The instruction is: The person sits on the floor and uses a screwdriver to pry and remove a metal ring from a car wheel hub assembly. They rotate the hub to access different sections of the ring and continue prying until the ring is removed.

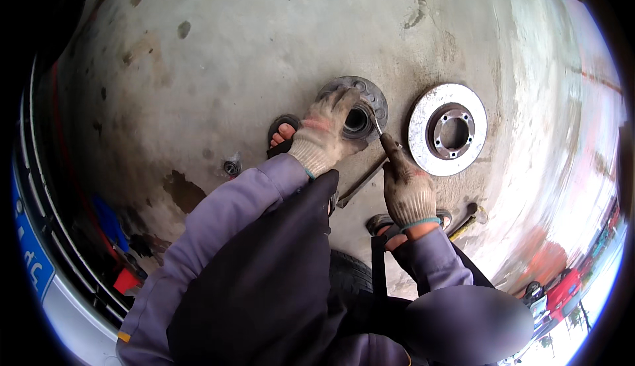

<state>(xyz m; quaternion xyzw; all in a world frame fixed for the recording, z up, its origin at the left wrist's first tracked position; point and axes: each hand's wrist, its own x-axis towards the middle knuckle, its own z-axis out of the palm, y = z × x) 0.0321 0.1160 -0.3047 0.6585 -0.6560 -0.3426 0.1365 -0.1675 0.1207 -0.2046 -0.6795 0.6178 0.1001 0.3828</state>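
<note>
A dark round wheel hub [376, 95] with a hollow centre rests on the concrete floor. My left hand [324, 128], in a dirty knitted glove, grips its near left side, and the fingers cover part of the flange. In my right hand [407, 187], gloved too, is a thin metal tool like a screwdriver [377, 124]. The tool's tip meets the hub's inner rim on the right; its handle is hidden in the glove. A shiny brake disc [420, 134] stands out to the right of that hand. Between my hands, a flat dark metal bar [361, 185] lies on the floor.
My sandalled left foot [284, 133] is beside the hub. A hammer [473, 216] with a yellow handle lies at lower right. Left of my feet sits a small ring-like part [232, 167] in clear plastic. A tyre [350, 268] is below me, and a car front [66, 300] borders the left.
</note>
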